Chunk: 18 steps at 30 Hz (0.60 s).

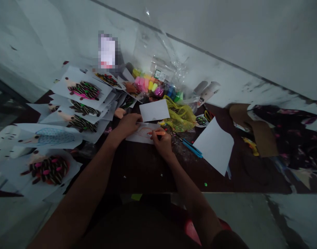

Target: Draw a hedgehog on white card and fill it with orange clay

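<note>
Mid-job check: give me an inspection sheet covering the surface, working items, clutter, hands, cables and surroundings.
Surface: dark table, dotted with small scraps.
Working items: orange pen over a small white paper bearing an orange outline.
Clutter: stacked animal pictures to the left; yellow bag, blue scissors and a larger white sheet to the right.
Hands: left hand at the paper's left end; right hand gripping the pen.
Cables: nothing seen.
Surroundings: pale wall behind.
</note>
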### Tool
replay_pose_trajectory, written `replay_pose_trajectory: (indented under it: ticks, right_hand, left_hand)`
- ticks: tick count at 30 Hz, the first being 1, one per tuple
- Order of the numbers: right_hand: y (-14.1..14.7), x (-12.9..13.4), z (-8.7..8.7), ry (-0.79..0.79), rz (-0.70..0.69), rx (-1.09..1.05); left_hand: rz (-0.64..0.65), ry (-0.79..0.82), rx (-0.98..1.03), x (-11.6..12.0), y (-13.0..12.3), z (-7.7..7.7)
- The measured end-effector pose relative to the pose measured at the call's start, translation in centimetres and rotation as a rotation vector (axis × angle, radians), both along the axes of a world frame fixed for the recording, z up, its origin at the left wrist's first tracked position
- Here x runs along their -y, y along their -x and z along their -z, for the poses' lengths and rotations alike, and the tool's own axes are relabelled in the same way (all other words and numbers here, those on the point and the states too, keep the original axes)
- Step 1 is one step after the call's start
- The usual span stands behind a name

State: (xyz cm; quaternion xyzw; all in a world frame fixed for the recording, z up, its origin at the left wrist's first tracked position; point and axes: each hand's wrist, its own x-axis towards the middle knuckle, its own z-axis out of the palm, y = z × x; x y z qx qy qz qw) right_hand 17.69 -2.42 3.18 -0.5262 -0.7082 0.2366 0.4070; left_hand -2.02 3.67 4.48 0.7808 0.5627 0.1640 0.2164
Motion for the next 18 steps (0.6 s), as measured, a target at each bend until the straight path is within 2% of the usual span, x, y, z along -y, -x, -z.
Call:
replay_pose_trajectory:
  ticks: [8,14,18]
  right_hand:
    - [-0.11,0.04,-0.05,-0.011,0.03,0.058]
    - [0.02,0.28,-0.11,-0.006,0.009,-0.018]
    - [-0.38,0.3,-0.33,-0.018,0.081,-0.054]
  left_hand:
    - [-0.02,0.015,-0.005,0.09,-0.16,-0.01]
    - [-0.017,0.024,0.001,0.07,-0.04,0.0]
    - [-0.021,0.015,-0.017,0.1,0.01,-0.02]
